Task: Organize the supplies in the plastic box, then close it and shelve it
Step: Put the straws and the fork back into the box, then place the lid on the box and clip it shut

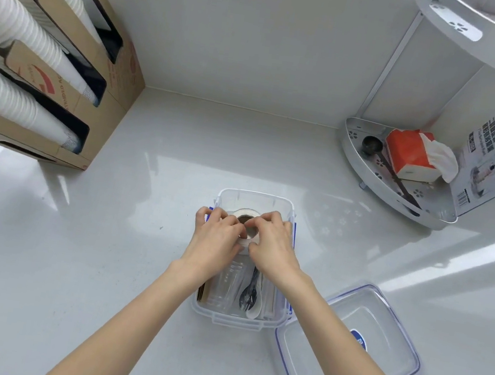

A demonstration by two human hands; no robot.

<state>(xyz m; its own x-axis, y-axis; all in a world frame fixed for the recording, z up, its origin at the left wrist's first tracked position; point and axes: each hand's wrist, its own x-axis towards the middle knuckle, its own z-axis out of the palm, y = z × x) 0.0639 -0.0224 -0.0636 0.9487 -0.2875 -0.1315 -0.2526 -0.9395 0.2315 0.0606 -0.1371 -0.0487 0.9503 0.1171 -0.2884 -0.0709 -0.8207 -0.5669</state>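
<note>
Both hands grip a white tape roll (248, 228) over the far half of the open plastic box (236, 320) on the white bench (98, 261): the left hand (215, 236) pinches its left edge, the right hand (273, 243) its right. Clear cups (225, 287), a black spoon (248, 294) and a white spoon (254, 310) lie in the near half. The lid (346, 352) rests just right of the box

- Glossy white tabletop (132, 250), smooth, mirroring light.
- Clear smooth plastic box (236, 321); matching clear plastic lid (342, 358), blue-trimmed.
- Matt paper tape roll (246, 214).
- Brown matt cardboard dispenser (103, 67) holding ribbed white cups (22, 22).
- Soft tissue (442, 158) in a glossy orange pack (407, 151).
</note>
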